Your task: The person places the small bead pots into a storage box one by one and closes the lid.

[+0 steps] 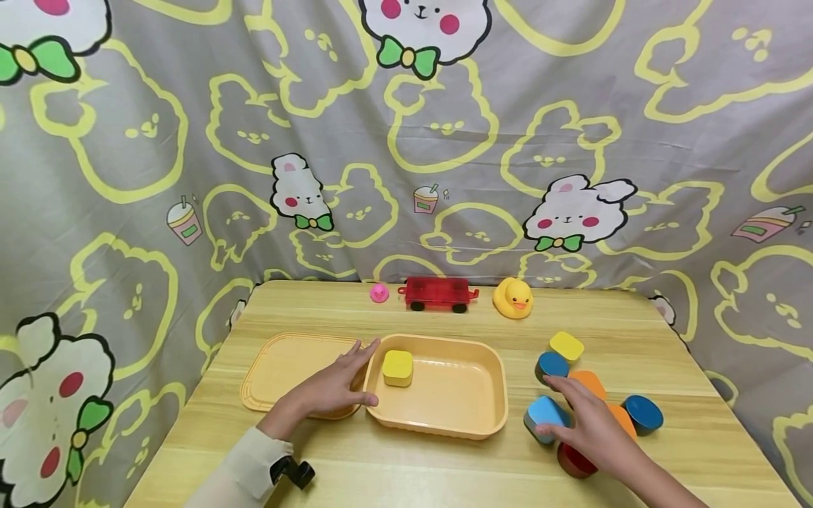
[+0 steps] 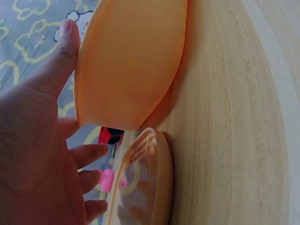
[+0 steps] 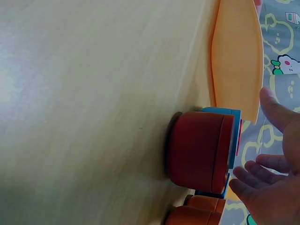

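Observation:
My left hand (image 1: 336, 384) rests at the left rim of a light orange tub (image 1: 444, 427), thumb and forefinger spread along the edge. In the left wrist view its other fingers (image 2: 89, 154) extend over a matching lid (image 2: 161, 183). Inside the tub, near its left wall, sits a yellow block (image 1: 397, 369). With thumb and fingers spread, my right hand (image 1: 593, 427) is over a cluster of blocks and holds nothing. Nearest its thumb is a light blue block (image 1: 543, 418); a dark blue block (image 1: 552, 365) lies by its fingertips. Beneath the hand, a red block (image 1: 574, 462) is partly hidden.
Around the right hand are an orange block (image 1: 589, 384), another orange block (image 1: 624, 421), a dark blue block (image 1: 643, 414) and a yellow block (image 1: 567, 346). A pink duck (image 1: 379, 293), red toy wagon (image 1: 438, 292) and yellow duck (image 1: 513, 298) line the back edge before a patterned curtain.

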Motion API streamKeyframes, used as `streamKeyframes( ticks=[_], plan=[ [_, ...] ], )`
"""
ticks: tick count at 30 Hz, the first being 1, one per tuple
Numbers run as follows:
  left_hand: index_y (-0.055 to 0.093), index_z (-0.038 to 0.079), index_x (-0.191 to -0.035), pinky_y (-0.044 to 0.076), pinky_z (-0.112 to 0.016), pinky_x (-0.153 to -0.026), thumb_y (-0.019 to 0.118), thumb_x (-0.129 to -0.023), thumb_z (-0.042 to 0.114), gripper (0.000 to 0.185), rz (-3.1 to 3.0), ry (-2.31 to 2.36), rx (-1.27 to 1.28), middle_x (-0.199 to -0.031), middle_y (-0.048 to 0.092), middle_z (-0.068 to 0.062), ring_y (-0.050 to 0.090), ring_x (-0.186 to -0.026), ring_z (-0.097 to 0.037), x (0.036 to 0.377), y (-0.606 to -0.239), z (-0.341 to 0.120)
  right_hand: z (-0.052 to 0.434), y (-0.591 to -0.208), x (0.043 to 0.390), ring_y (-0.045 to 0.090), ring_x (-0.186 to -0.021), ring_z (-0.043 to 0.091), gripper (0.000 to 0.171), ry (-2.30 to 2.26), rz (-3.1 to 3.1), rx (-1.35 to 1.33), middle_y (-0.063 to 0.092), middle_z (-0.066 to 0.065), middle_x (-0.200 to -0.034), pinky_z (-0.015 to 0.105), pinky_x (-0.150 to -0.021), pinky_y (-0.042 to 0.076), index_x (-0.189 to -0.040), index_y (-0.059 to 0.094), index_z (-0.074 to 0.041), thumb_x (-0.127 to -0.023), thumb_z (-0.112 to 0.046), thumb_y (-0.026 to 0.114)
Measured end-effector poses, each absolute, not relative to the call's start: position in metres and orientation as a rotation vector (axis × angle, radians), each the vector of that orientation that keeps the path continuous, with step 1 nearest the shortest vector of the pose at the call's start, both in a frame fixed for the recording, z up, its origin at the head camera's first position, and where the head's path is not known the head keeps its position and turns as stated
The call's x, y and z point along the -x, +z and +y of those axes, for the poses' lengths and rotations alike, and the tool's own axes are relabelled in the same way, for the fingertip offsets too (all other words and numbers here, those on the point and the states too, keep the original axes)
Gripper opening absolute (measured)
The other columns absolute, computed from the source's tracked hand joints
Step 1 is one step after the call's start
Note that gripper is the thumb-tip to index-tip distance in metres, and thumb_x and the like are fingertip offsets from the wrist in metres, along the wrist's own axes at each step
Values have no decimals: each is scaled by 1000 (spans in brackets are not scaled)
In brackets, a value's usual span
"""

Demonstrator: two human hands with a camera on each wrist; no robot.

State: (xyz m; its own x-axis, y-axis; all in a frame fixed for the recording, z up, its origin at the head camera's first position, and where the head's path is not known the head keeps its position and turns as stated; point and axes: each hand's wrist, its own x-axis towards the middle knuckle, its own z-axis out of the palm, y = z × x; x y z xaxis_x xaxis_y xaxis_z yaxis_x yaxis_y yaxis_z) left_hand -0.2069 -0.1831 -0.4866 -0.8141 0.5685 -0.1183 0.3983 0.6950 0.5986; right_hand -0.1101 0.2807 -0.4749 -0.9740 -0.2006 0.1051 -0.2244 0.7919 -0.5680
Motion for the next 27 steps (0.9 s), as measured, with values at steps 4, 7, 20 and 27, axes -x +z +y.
streamKeyframes(
  ticks=[4,7,20,27],
  plan=[
    [8,26,-168,21,-73,-116,76,-90,52,107,2609,827,-760,-172,17,-13,6,-157,-44,207,-487,-183,281,-477,108,65,-116,39,86,925,-2964,-340,59,22,-139,47,-84,60,-144,55,-2,-75,-36,92],
    [8,25,-168,22,-73,-116,76,-90,52,107,2611,826,-758,-172,17,-14,7,-156,-46,207,-487,-183,280,-479,108,64,-117,38,84,912,-2977,-342,60,21,-138,48,-86,59,-142,56,-1,-75,-34,93],
    [8,25,-168,19,-72,-118,75,-90,52,107,2603,828,-759,-171,18,-14,5,-158,-41,207,-487,-183,276,-480,114,58,-125,47,83,837,-3096,-287,62,24,-137,60,-96,52,-141,56,3,-76,-33,93],
    [8,24,-168,19,-71,-118,75,-90,52,107,2597,834,-763,-171,18,-15,4,-158,-39,208,-486,-183,275,-474,117,63,-119,42,79,859,-3099,-244,63,22,-136,57,-90,56,-142,57,-1,-78,-32,92]
  ],
)
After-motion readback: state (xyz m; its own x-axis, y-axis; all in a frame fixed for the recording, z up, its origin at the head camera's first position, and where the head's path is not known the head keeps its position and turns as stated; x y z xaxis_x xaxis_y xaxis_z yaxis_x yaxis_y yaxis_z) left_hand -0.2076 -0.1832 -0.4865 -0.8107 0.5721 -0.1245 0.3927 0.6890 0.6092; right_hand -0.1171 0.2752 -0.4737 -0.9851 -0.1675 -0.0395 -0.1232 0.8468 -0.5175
